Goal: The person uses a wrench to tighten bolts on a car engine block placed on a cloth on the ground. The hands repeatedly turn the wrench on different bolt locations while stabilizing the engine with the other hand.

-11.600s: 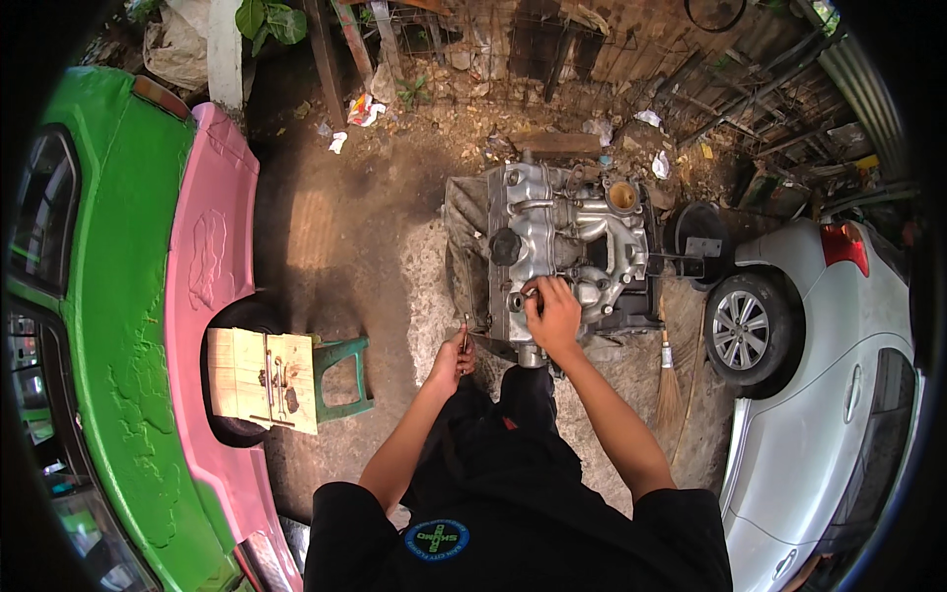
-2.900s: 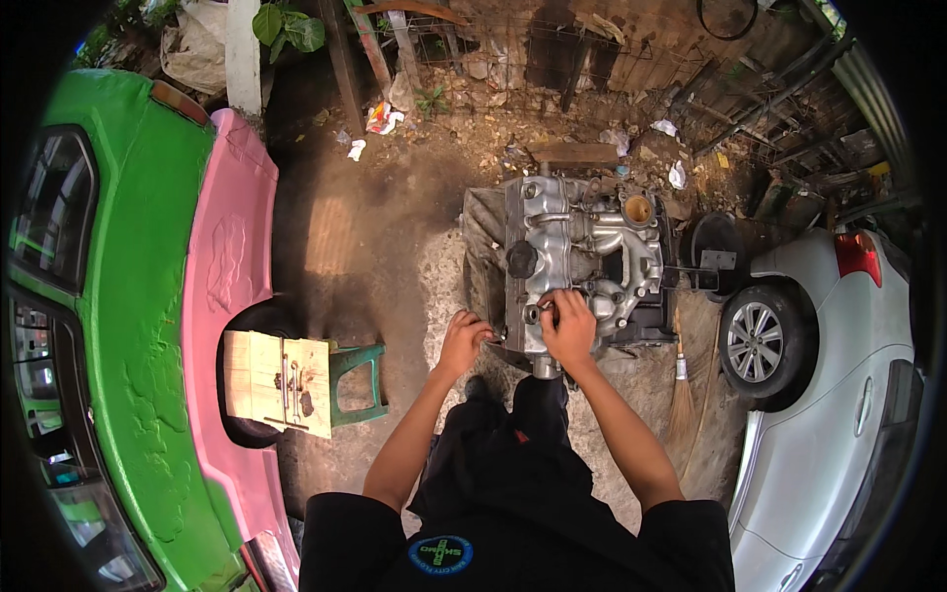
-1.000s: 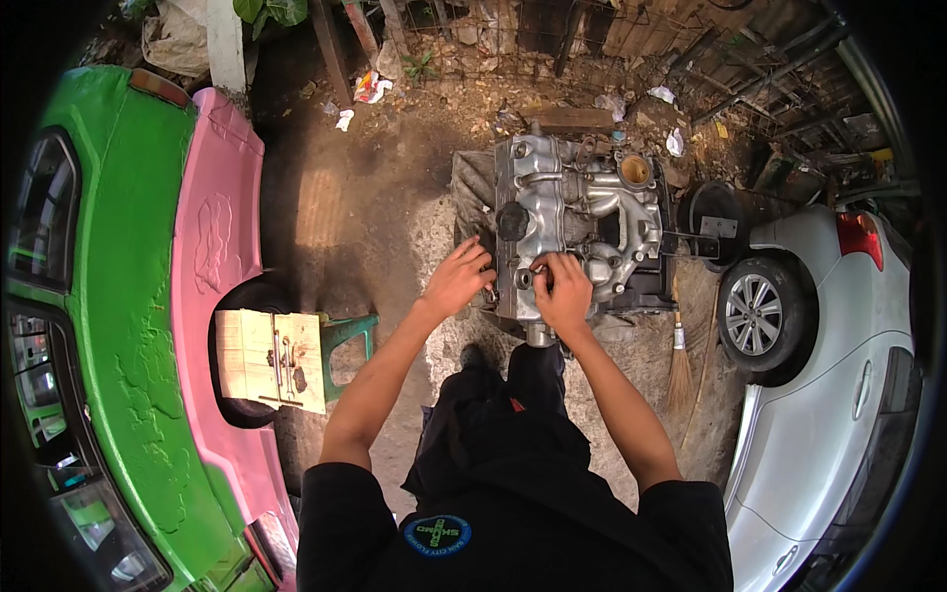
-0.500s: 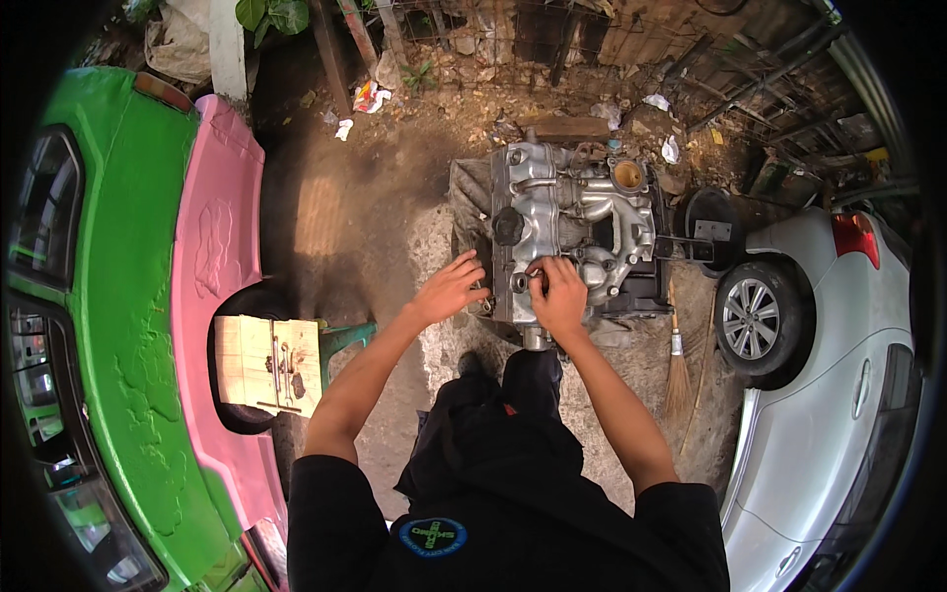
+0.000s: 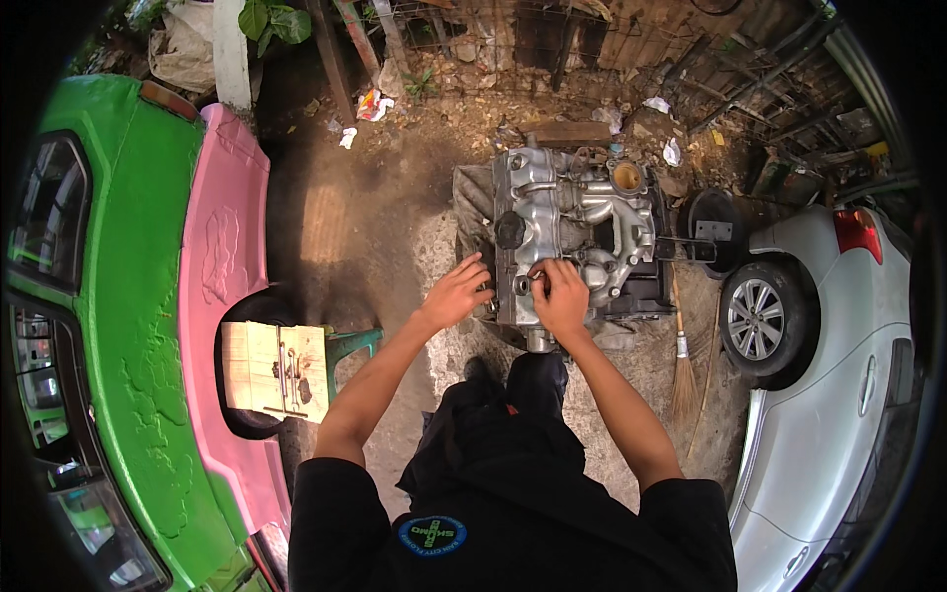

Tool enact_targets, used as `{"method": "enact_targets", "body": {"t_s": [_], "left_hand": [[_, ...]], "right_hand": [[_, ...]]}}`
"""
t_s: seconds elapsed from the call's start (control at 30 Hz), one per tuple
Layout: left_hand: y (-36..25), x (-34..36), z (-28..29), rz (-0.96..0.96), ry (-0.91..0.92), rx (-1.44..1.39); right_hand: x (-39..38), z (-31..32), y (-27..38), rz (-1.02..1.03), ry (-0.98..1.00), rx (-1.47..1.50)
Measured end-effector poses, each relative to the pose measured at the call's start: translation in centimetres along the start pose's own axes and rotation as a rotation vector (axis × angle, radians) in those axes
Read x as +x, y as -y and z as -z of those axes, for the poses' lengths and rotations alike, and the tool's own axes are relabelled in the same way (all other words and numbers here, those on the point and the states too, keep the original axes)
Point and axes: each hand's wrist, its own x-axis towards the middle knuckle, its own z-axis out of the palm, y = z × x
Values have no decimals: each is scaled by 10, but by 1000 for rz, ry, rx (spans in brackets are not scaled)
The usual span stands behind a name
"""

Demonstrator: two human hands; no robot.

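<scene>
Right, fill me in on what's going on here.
A person in a black T-shirt stands over a car engine, working on it bare-handed. The right hand has its fingertips at the near end of the silver valve cover; anything pinched there is too small to make out. The left hand is at the engine's left side, its grip unclear. Off to the left, metal tools lie on a pale board by a green stool.

Downward wide fisheye view from head height
</scene>
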Motion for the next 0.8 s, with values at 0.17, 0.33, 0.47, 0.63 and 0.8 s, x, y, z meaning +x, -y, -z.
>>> {"method": "enact_targets", "body": {"t_s": [0.17, 0.33, 0.47, 0.63, 0.8], "left_hand": [[1, 12, -2, -44, -70, 34], [5, 8, -11, 36, -23, -35], [4, -7, -34, 459, 33, -410], [-44, -27, -50, 1081, 263, -1241], [-77, -27, -26, 1469, -19, -1719]], "right_hand": [[0, 1, 0, 10, 4, -14], [0, 2, 2, -7, 11, -10], [0, 1, 2, -28, 28, 2], [0, 2, 2, -42, 41, 13], [1, 4, 3, -5, 18, 0]]}}
